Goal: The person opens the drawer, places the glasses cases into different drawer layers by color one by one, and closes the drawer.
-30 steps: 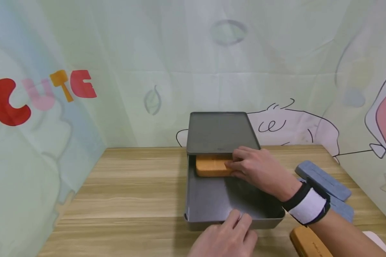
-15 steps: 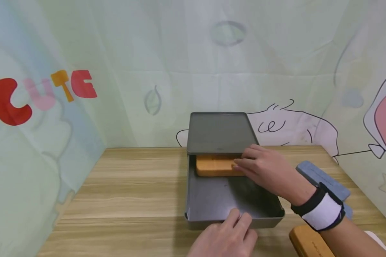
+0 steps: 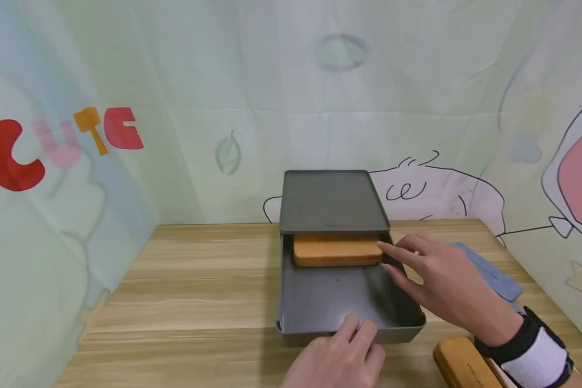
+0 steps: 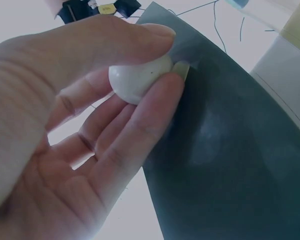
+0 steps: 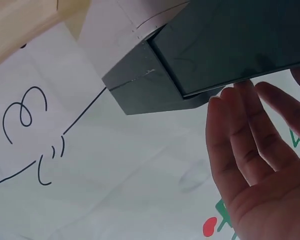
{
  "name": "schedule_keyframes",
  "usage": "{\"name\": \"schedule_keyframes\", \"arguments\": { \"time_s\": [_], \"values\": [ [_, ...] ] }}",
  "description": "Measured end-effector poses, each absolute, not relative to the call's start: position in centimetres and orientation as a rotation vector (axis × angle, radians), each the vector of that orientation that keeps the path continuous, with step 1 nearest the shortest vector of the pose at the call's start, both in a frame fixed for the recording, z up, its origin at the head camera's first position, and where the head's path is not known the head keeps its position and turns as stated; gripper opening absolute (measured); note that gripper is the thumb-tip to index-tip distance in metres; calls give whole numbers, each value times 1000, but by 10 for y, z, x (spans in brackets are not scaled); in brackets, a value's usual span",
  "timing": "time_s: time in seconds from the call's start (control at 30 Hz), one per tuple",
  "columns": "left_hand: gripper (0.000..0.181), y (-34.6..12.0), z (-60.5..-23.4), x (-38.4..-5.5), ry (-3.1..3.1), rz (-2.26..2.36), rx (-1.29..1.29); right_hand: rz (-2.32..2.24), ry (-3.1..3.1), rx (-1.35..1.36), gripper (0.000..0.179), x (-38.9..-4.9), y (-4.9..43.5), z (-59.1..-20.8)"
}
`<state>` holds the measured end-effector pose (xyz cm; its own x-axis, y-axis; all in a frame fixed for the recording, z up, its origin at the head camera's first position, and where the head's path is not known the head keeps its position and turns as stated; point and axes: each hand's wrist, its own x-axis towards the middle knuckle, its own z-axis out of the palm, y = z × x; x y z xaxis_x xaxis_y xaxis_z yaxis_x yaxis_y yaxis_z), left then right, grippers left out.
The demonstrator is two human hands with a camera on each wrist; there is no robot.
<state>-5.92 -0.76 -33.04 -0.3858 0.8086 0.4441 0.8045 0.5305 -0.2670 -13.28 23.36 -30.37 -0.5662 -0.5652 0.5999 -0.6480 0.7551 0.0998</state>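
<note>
A grey drawer (image 3: 315, 302) is pulled out from a small grey box unit (image 3: 334, 202) in the head view. Across its back part lies an orange-brown oblong case (image 3: 337, 254) with rounded corners, partly under the unit's top. My left hand (image 3: 337, 358) is at the drawer front; in the left wrist view its thumb and fingers pinch a round white knob (image 4: 132, 82). At the drawer's right side, my right hand (image 3: 438, 283) has its fingers extended, with the fingertips right at the case's right end. Nothing is held in it.
Right of the drawer lies a blue-grey flat piece (image 3: 494, 275), partly hidden by my right hand. A second orange-brown case (image 3: 465, 366) lies near the front right, with a white edge showing beside it. A printed curtain (image 3: 199, 134) stands behind the wooden table (image 3: 199, 302).
My right hand has drawn back to the right, and its fingers have spread off the orange-brown case, whose right end now shows. The left hand stays at the drawer front.
</note>
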Motion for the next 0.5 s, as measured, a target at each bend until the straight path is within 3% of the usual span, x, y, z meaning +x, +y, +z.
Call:
{"name": "schedule_keyframes", "arguments": {
  "time_s": [0.13,0.3,0.5],
  "values": [
    [12,-8,-330,-59,-2255,10,-1307,187,-2329,835,52,-123,240,-309],
    [12,-8,-330,-58,-2264,4,-1302,204,-2416,727,39,-109,249,-316],
    [13,-8,-331,-58,-2258,-4,-1303,266,-2495,609,45,-90,263,-327]
  ]
}}
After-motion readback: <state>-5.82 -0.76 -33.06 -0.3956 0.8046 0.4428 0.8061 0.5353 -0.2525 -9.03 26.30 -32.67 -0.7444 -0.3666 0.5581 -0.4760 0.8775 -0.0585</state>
